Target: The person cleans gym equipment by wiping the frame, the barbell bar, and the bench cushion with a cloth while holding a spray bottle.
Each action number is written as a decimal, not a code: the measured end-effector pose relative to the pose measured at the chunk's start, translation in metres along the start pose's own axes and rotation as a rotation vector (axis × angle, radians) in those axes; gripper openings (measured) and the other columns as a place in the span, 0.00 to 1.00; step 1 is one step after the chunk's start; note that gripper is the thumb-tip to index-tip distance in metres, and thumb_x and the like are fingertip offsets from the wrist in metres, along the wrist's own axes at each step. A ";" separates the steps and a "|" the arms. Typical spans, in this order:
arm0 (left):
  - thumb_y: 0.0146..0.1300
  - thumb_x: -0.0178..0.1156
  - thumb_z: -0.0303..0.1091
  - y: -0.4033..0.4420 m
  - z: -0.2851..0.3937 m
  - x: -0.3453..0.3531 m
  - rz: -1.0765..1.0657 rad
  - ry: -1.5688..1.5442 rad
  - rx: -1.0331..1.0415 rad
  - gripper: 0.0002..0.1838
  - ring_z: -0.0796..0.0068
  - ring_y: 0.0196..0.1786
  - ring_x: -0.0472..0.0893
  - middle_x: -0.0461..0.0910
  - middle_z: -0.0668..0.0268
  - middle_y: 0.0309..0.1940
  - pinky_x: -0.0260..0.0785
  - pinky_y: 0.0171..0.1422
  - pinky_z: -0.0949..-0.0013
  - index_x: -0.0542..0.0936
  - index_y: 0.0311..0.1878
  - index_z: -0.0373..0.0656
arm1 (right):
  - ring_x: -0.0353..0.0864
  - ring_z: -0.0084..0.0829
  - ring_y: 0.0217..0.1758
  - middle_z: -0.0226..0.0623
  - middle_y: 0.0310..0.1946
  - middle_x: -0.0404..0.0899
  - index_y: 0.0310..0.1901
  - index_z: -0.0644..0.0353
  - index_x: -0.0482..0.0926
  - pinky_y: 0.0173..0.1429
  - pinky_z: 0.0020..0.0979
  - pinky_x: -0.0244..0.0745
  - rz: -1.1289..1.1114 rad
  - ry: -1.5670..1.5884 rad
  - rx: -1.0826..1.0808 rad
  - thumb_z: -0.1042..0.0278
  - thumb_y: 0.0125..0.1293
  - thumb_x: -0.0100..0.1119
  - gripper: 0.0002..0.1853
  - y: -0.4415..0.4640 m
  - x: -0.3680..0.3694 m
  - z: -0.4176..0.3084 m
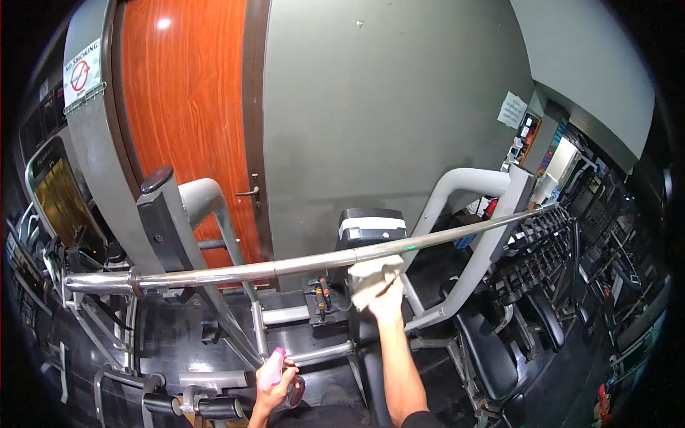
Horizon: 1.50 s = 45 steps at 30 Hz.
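A long chrome barbell (314,266) runs across the view, resting on the grey uprights of a bench rack (464,274). My right hand (387,308) presses a cream cloth (372,280) against the bar's underside near the middle; the cloth hides part of the fingers. Lower down, my left hand (264,401) is wrapped round a spray bottle with a pink nozzle (277,354), apart from the bar. Just behind the cloth stands a black padded backrest (372,222) with a light band.
A reddish wooden door (185,107) and a grey wall (392,107) lie beyond the rack. To the right are a dumbbell rack (528,253) and a black bench pad (485,353). Roller pads (220,408) sit at lower left, above a dark floor (193,364).
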<state>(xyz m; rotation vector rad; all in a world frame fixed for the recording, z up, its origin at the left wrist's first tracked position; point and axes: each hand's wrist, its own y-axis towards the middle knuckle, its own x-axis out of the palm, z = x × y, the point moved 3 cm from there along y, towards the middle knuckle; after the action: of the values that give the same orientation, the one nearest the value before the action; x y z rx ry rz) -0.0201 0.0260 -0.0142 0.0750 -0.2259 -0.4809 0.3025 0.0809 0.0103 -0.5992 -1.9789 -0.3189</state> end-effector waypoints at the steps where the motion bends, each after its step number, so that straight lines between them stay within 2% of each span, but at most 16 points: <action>1: 0.60 0.57 0.22 0.001 -0.001 0.001 -0.004 -0.005 -0.014 0.09 0.74 0.24 0.80 0.79 0.57 0.28 0.73 0.28 0.74 0.73 0.42 0.29 | 0.80 0.34 0.42 0.36 0.41 0.79 0.48 0.56 0.74 0.44 0.38 0.78 -0.001 0.004 0.015 0.52 0.67 0.42 0.19 0.003 0.024 -0.011; 3: 0.60 0.57 0.22 0.003 -0.001 0.003 -0.017 -0.012 -0.022 0.09 0.73 0.24 0.80 0.79 0.57 0.29 0.73 0.28 0.74 0.73 0.43 0.29 | 0.81 0.35 0.39 0.38 0.39 0.79 0.48 0.57 0.74 0.39 0.39 0.79 -0.138 0.076 0.012 0.50 0.66 0.39 0.21 0.013 0.045 -0.023; 8: 0.60 0.56 0.21 0.001 0.013 0.005 -0.015 -0.021 -0.009 0.08 0.73 0.24 0.80 0.79 0.57 0.29 0.73 0.29 0.73 0.73 0.43 0.30 | 0.77 0.39 0.51 0.36 0.49 0.75 0.56 0.55 0.69 0.50 0.44 0.76 0.061 0.180 0.025 0.43 0.68 0.36 0.27 0.015 0.039 -0.005; 13: 0.59 0.58 0.22 0.004 0.008 0.002 0.041 -0.042 -0.013 0.08 0.75 0.23 0.79 0.79 0.58 0.28 0.72 0.28 0.74 0.74 0.41 0.31 | 0.72 0.34 0.56 0.37 0.54 0.71 0.60 0.60 0.64 0.56 0.39 0.73 0.259 -0.117 -0.360 0.47 0.71 0.40 0.26 -0.022 0.020 -0.008; 16: 0.57 0.61 0.24 0.014 0.018 0.009 -0.087 0.419 0.213 0.07 0.78 0.21 0.79 0.77 0.63 0.23 0.70 0.27 0.74 0.76 0.38 0.34 | 0.76 0.33 0.51 0.37 0.49 0.73 0.59 0.60 0.64 0.54 0.35 0.74 0.355 -0.351 -0.686 0.51 0.72 0.40 0.23 -0.074 0.061 -0.028; 17: 0.57 0.61 0.24 0.016 0.020 0.011 -0.088 0.418 0.212 0.07 0.78 0.21 0.79 0.77 0.63 0.23 0.70 0.27 0.74 0.76 0.38 0.34 | 0.76 0.30 0.49 0.37 0.44 0.75 0.58 0.62 0.65 0.53 0.33 0.73 0.173 -0.354 -0.642 0.53 0.71 0.45 0.23 -0.075 0.056 -0.037; 21: 0.57 0.61 0.24 0.023 0.025 0.017 -0.123 0.412 0.255 0.08 0.77 0.21 0.79 0.77 0.65 0.21 0.71 0.27 0.74 0.76 0.39 0.34 | 0.78 0.37 0.43 0.43 0.37 0.80 0.43 0.59 0.80 0.50 0.38 0.71 -0.074 -1.593 -1.286 0.62 0.63 0.52 0.13 -0.043 0.141 -0.080; 23: 0.57 0.61 0.24 0.023 0.024 0.018 -0.136 0.410 0.260 0.08 0.77 0.21 0.79 0.76 0.65 0.21 0.71 0.28 0.74 0.76 0.39 0.34 | 0.78 0.42 0.41 0.43 0.33 0.81 0.35 0.55 0.83 0.48 0.41 0.70 -0.270 -2.129 -0.873 0.61 0.61 0.53 0.11 0.006 0.125 -0.066; 25: 0.57 0.61 0.24 0.021 0.022 0.019 -0.151 0.382 0.203 0.08 0.78 0.21 0.79 0.77 0.64 0.20 0.71 0.28 0.74 0.76 0.39 0.33 | 0.78 0.44 0.39 0.41 0.29 0.81 0.32 0.53 0.83 0.46 0.40 0.70 -0.121 -2.121 -0.815 0.58 0.59 0.55 0.11 0.008 0.127 -0.064; 27: 0.57 0.61 0.24 0.018 0.017 0.019 -0.140 0.333 0.161 0.08 0.79 0.21 0.79 0.77 0.65 0.20 0.71 0.28 0.74 0.76 0.39 0.33 | 0.78 0.44 0.35 0.40 0.29 0.81 0.29 0.56 0.82 0.44 0.42 0.69 -0.160 -1.969 -1.057 0.58 0.59 0.56 0.11 0.006 0.123 -0.060; 32: 0.58 0.61 0.23 0.011 0.016 0.022 -0.176 0.332 0.170 0.08 0.81 0.21 0.78 0.77 0.67 0.20 0.70 0.27 0.76 0.76 0.39 0.32 | 0.67 0.48 0.62 0.44 0.52 0.76 0.50 0.64 0.75 0.69 0.50 0.53 -0.092 -1.644 -1.322 0.58 0.67 0.47 0.19 -0.022 0.087 -0.038; 35: 0.57 0.62 0.24 0.005 0.000 0.020 -0.110 0.169 0.039 0.08 0.82 0.21 0.78 0.77 0.67 0.20 0.69 0.26 0.77 0.76 0.39 0.33 | 0.61 0.52 0.67 0.51 0.56 0.72 0.49 0.66 0.74 0.70 0.52 0.51 -0.075 -1.423 -1.374 0.66 0.66 0.45 0.16 -0.029 0.049 -0.019; 37: 0.57 0.62 0.24 0.007 0.012 0.025 -0.118 0.263 0.139 0.08 0.81 0.21 0.78 0.78 0.66 0.21 0.69 0.26 0.77 0.77 0.39 0.33 | 0.64 0.54 0.65 0.56 0.56 0.71 0.48 0.67 0.74 0.64 0.49 0.62 0.022 -1.408 -1.339 0.72 0.63 0.41 0.15 -0.035 0.038 -0.005; 41: 0.57 0.61 0.23 0.004 -0.004 0.021 -0.136 0.192 0.068 0.09 0.81 0.22 0.78 0.78 0.65 0.23 0.70 0.26 0.76 0.76 0.42 0.33 | 0.81 0.48 0.43 0.51 0.39 0.81 0.42 0.68 0.76 0.44 0.37 0.75 0.287 -1.184 -0.968 0.69 0.67 0.41 0.14 -0.037 0.011 0.020; 43: 0.58 0.60 0.23 0.002 -0.001 0.024 -0.191 0.252 0.092 0.11 0.79 0.22 0.79 0.79 0.63 0.24 0.70 0.26 0.76 0.75 0.44 0.32 | 0.80 0.39 0.39 0.41 0.37 0.80 0.44 0.66 0.76 0.42 0.32 0.74 0.347 -1.003 -0.465 0.61 0.72 0.39 0.17 -0.017 -0.009 0.040; 45: 0.58 0.60 0.22 0.000 0.007 0.028 -0.170 0.299 0.123 0.11 0.79 0.22 0.79 0.78 0.63 0.24 0.70 0.25 0.76 0.75 0.44 0.32 | 0.76 0.32 0.46 0.38 0.46 0.76 0.55 0.60 0.70 0.50 0.32 0.73 0.259 -0.128 -0.165 0.54 0.73 0.38 0.21 0.001 -0.002 0.059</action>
<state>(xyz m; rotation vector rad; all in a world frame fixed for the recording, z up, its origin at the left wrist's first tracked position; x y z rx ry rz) 0.0025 0.0132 -0.0021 0.2859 0.0456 -0.6173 0.2592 0.1083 -0.0191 -0.9928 -1.9799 -0.2907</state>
